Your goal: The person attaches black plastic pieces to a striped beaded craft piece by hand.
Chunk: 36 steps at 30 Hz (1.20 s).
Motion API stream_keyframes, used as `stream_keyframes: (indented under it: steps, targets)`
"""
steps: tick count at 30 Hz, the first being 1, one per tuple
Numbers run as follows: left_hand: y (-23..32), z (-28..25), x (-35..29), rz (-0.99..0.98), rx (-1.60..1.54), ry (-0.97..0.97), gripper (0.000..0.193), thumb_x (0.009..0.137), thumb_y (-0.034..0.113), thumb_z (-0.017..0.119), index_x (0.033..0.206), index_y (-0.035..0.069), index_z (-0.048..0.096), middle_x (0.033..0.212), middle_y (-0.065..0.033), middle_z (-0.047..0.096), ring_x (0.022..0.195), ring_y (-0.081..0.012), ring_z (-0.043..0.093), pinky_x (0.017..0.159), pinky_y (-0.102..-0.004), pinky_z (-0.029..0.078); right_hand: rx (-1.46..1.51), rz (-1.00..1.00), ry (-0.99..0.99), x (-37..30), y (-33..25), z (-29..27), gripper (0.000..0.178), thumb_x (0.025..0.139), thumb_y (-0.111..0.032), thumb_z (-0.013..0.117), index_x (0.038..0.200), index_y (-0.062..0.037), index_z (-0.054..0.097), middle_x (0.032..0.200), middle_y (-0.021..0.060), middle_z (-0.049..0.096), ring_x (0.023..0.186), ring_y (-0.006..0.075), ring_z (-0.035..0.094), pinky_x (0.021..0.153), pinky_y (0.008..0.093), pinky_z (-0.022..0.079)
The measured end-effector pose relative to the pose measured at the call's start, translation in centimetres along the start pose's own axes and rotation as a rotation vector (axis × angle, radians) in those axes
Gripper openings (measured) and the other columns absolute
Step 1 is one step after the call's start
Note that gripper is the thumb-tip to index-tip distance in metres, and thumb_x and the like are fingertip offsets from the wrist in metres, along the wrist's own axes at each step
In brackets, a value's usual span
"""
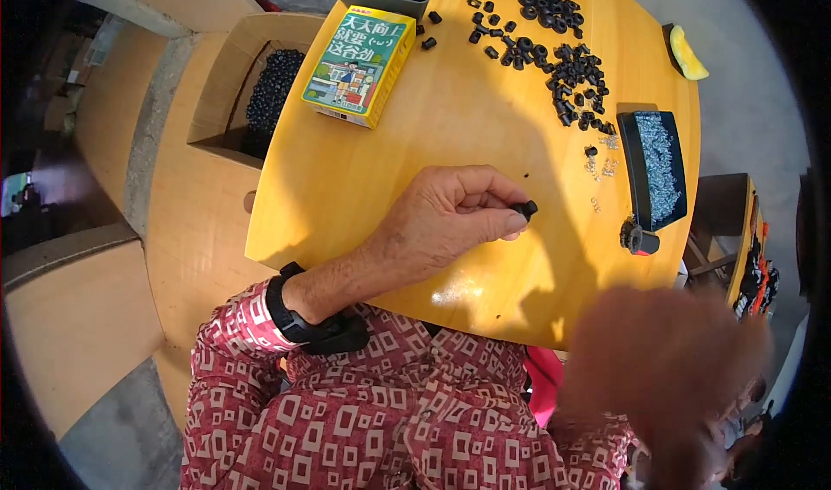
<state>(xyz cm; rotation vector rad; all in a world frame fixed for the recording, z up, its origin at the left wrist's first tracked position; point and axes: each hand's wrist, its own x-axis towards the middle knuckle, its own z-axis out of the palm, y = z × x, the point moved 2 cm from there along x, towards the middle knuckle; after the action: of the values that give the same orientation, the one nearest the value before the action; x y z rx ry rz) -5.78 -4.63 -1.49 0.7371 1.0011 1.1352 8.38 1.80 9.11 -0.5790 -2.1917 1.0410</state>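
Note:
My left hand (437, 217) hovers over the near middle of the table, thumb and forefinger pinched on a small black plastic part (525, 209). Smeared by motion, my right hand (666, 351) is beyond the table's near right edge; its fingers cannot be made out. Farther back lie many small black cylindrical parts (576, 79), with round black knobs (545, 3) behind them. A dark tray (638, 170) on the right holds small silvery pieces (660, 165) that look like screws. More tiny metal pieces (592, 163) are scattered left of it.
A green and yellow carton (357, 66) stands at the back left, before a grey bin (419, 7) of black knobs. Left of the wooden table (433, 126), a cardboard box (227, 100) holds black parts. Near the tray's front corner lies a black cylinder (642, 239) with a red patch.

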Motion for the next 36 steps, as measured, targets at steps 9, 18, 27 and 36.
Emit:
stream_keyframes:
  steps: [9,18,27,36]
  targets:
    - [-0.3,0.1,-0.1,0.027,-0.079,-0.079,0.026,0.094,0.008,0.065,0.117,-0.003,0.062,0.108,-0.0057,0.067,0.100,-0.0109,0.063,0.091,-0.0250,0.051,-0.646,-0.108,-0.201,-2.2,3.5,-0.7,0.054,0.074,-0.029,0.078,0.116,0.0001,0.062,0.100,0.0161,0.063,0.091,0.0324,0.062,0.079,0.0407,0.049]
    - [-0.8,0.4,0.3,0.005,-0.036,-0.048,0.024,0.094,0.006,0.064,0.115,-0.004,0.061,0.103,-0.0037,0.066,0.096,-0.0088,0.062,0.087,-0.0245,0.052,-0.817,-0.291,-0.308,-2.0,4.5,0.2,0.037,0.066,-0.013,0.066,0.100,0.0014,0.063,0.098,0.0131,0.061,0.088,0.0281,0.061,0.078,0.0388,0.047]
    - [-1.3,0.4,0.7,0.010,0.121,-0.072,0.016,0.095,0.006,0.062,0.108,-0.003,0.065,0.097,-0.0009,0.066,0.091,-0.0055,0.059,0.082,-0.0227,0.050,-0.774,-0.252,-0.299,-2.3,5.2,-0.4,0.041,0.062,-0.014,0.067,0.100,0.0020,0.065,0.094,0.0143,0.062,0.089,0.0298,0.062,0.078,0.0396,0.048]
    - [0.1,1.1,0.3,-0.018,0.365,-0.041,0.020,0.094,0.011,0.062,0.108,-0.003,0.065,0.089,-0.0027,0.066,0.083,-0.0064,0.057,0.074,-0.0243,0.049,-0.815,-0.323,-0.289,-2.6,5.3,-0.3,0.035,0.066,-0.014,0.065,0.098,0.0016,0.065,0.089,0.0126,0.061,0.084,0.0280,0.062,0.076,0.0383,0.048]
